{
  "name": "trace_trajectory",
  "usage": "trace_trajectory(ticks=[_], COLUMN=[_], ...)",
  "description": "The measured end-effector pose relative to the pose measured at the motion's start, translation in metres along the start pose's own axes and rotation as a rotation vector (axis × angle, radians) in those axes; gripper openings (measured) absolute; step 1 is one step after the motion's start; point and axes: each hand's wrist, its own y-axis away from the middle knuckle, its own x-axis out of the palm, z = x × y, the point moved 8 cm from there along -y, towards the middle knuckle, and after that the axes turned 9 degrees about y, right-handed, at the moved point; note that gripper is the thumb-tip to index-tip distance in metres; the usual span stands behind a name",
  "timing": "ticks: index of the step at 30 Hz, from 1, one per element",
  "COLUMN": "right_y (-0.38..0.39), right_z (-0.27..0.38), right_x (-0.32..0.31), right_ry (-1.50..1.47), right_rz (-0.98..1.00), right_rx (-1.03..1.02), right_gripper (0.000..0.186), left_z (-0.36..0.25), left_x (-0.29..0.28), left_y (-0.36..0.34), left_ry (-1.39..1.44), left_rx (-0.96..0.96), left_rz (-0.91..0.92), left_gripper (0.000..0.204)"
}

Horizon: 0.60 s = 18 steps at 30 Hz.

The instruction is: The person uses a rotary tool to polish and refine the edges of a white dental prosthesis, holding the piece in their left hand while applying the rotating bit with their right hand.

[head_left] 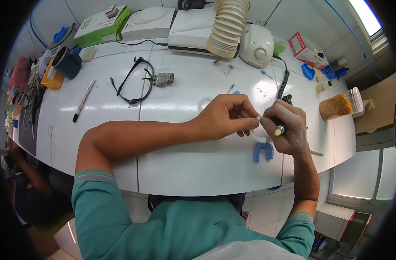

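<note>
My left hand (228, 117) is closed, pinching a small whitish, curved dental piece (260, 139) between thumb and fingertips. Part of that piece is covered by the fingers. My right hand (288, 123), dusted with white powder, wraps round a silver pen-like handpiece (280, 129) with a pale yellow end. Its thumb and forefinger come up close to the dental piece, near the left fingertips. Just below the hands, a blue horseshoe-shaped dental model (263, 152) lies on the white table (198, 169).
A coiled black cord (284, 80) runs from a white control unit (256, 47) toward my right hand. A ribbed hose (227, 28) hangs at the back. Black glasses (139, 82) and a marker (84, 100) lie left; a jar of orange-brown granules (335, 106) lies tipped at right.
</note>
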Motion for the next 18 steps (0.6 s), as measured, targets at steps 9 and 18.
trace_trajectory(ticks=[9,18], right_y=[0.003,0.009], right_z=[-0.036,-0.027], right_x=[0.001,0.005], right_ry=[-0.023,0.000], right_rz=[-0.065,-0.089], right_rx=[0.000,-0.007], right_gripper=[0.010,0.017], left_z=[0.011,0.013], left_x=[-0.007,-0.012], left_y=[-0.002,-0.003], left_ry=[0.083,0.064], left_rx=[-0.144,-0.106], left_rz=[-0.072,-0.093], left_gripper=[0.025,0.027])
